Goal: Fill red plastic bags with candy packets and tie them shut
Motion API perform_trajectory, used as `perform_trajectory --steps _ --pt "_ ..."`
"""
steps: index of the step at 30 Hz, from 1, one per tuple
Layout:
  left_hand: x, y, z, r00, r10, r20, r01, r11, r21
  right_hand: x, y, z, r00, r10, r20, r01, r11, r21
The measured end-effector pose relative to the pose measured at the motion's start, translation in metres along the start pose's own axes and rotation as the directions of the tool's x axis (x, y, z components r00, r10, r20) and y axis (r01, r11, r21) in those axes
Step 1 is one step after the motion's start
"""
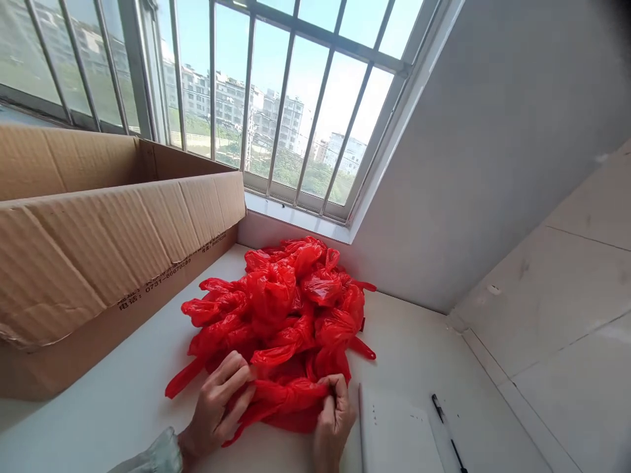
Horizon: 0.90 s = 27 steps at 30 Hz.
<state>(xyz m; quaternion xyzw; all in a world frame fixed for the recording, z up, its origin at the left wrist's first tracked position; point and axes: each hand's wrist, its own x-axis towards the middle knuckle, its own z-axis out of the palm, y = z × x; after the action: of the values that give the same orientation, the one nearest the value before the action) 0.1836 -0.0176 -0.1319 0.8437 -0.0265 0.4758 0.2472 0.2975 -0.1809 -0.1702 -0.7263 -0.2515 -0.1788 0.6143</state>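
A red plastic bag (pixel 290 401) is stretched between my two hands at the near side of the table. My left hand (pixel 221 397) pinches its left part, fingers curled and closed. On the other side, my right hand (pixel 335 417) grips the bag's right edge between thumb and fingers. Just beyond them lies a heap of crumpled, knotted red plastic bags (pixel 271 295), piled against the wall under the window. How the near bag's lower part lies is partly hidden by folds.
An open cardboard box (pixel 123 243) with printed text stands to the left. Right of my hands lies a white pad or book (pixel 394 427). Farther right are a black pen (pixel 457 453) and its cap (pixel 436 407). A barred window (pixel 286 112) and grey wall (pixel 468 151) are behind.
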Motion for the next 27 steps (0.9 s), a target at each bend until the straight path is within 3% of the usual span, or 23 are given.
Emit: perform_trajectory --steps 2,5,9,12,16,19,22,25,27 --pt "-0.004 -0.002 -0.002 1.000 -0.001 0.007 0.001 1.000 0.019 -0.005 -0.001 0.005 0.993 -0.071 0.091 0.066 0.996 0.054" --pt "-0.011 -0.002 -0.002 0.999 -0.001 0.036 -0.002 0.998 0.061 -0.013 -0.005 0.011 0.946 -0.216 0.240 0.197 0.975 0.099" --pt "-0.010 0.001 0.003 0.985 0.135 0.106 -0.149 0.980 0.131 -0.012 -0.013 0.015 0.917 -0.275 0.290 0.284 0.959 0.011" --pt "0.000 0.002 0.002 0.981 0.172 0.091 -0.178 0.982 0.061 -0.006 -0.017 0.006 0.940 -0.225 0.257 0.247 0.967 -0.057" --pt "0.009 0.004 -0.008 0.996 0.076 0.052 -0.077 0.997 0.025 -0.009 -0.021 -0.018 0.981 -0.082 0.178 0.098 0.992 -0.083" --pt "0.013 0.008 -0.019 0.998 0.022 0.052 -0.022 1.000 0.004 -0.024 -0.024 -0.033 0.986 -0.011 0.164 0.013 1.000 -0.012" --pt "0.014 0.016 -0.033 0.991 0.012 0.132 -0.006 0.999 -0.044 -0.040 -0.035 -0.043 0.981 0.023 0.193 -0.033 0.998 0.048" --pt "0.012 0.028 -0.050 0.962 0.017 0.272 0.005 0.997 -0.078 -0.048 -0.054 -0.050 0.976 0.091 0.197 -0.093 0.996 0.002" --pt "0.011 0.037 -0.060 0.927 0.058 0.371 -0.044 0.998 -0.047 -0.046 -0.067 -0.051 0.965 0.050 0.258 -0.035 0.997 -0.062"
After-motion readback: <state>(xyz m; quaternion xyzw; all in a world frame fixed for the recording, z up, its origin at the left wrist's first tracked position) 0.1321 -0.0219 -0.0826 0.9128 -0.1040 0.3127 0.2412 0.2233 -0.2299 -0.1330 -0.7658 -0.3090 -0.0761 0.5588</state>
